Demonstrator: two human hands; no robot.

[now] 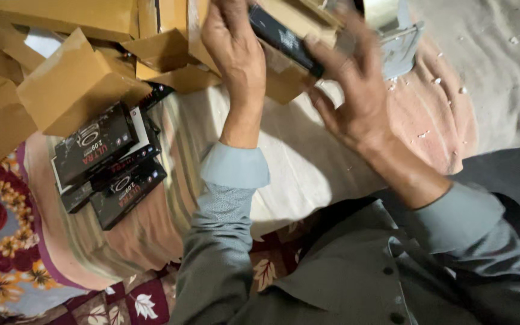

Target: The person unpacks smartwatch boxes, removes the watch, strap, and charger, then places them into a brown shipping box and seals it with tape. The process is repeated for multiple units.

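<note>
My left hand (236,51) and my right hand (347,84) are raised at the top of the view and both grip one slim black box (284,41), the left at its upper end and the right at its lower end. The box is tilted and partly hidden by my fingers. Behind it is a brown cardboard box (287,81). Both arms wear grey sleeves.
Several brown cardboard boxes (73,84) are piled at the upper left. A stack of black product boxes (106,162) lies below them on a striped cloth (170,222). A grey tape dispenser (395,36) sits at top right. A floral mat (1,241) covers the lower left.
</note>
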